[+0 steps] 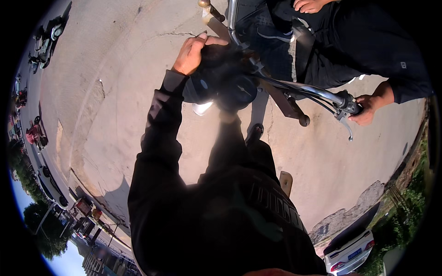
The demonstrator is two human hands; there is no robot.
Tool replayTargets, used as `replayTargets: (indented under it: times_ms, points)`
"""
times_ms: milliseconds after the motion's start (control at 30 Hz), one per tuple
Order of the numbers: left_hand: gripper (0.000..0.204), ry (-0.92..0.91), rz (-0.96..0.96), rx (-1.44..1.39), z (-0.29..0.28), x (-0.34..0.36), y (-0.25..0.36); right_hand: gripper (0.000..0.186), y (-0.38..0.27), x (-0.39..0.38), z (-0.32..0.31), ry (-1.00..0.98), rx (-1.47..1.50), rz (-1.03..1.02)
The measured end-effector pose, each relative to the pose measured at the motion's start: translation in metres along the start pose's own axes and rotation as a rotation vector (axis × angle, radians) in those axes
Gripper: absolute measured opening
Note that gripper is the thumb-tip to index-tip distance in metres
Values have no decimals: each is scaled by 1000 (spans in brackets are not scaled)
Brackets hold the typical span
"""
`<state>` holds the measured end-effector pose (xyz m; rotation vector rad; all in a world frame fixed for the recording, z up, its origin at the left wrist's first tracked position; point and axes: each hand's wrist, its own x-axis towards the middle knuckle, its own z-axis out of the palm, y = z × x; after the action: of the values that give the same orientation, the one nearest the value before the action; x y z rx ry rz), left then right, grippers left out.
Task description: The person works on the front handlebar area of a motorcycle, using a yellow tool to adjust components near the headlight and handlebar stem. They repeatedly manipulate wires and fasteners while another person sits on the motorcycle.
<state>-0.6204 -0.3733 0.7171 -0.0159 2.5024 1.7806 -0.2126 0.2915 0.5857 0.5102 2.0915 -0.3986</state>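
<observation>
My left hand (190, 54) reaches out at the end of a dark sleeve, its thumb and a finger extended and apart. The fingertips lie against the dark front part (216, 60) of a handlebar vehicle, and nothing shows held in them. Just below is a round black instrument housing (239, 92), blurred and in shadow. Chrome handlebars (313, 87) run up and to the right from it. A brown-tipped turn signal arm (287, 106) sticks out beneath the bar. My right hand does not show.
A person in dark clothes (350, 37) sits on the vehicle, one hand (368, 109) on the right grip beside a brake lever (347, 129). Pale concrete (124, 83) surrounds us. Parked scooters (48, 41) stand far left. A white car (350, 253) is at lower right near greenery.
</observation>
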Motion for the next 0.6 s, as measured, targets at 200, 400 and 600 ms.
replayTargets:
  times_ms: [200,400,600]
  points:
    - [65,-167,-114,-544,-10,18,-48,53,-45,4,22,-70,-43,1]
    - [68,-142,-97,-726,-1,25,-42,47,-57,6,31,-110,-101,-19]
    - [61,-157,-17,-676,-5,28,-57,42,-66,18,34,-139,-169,-80]
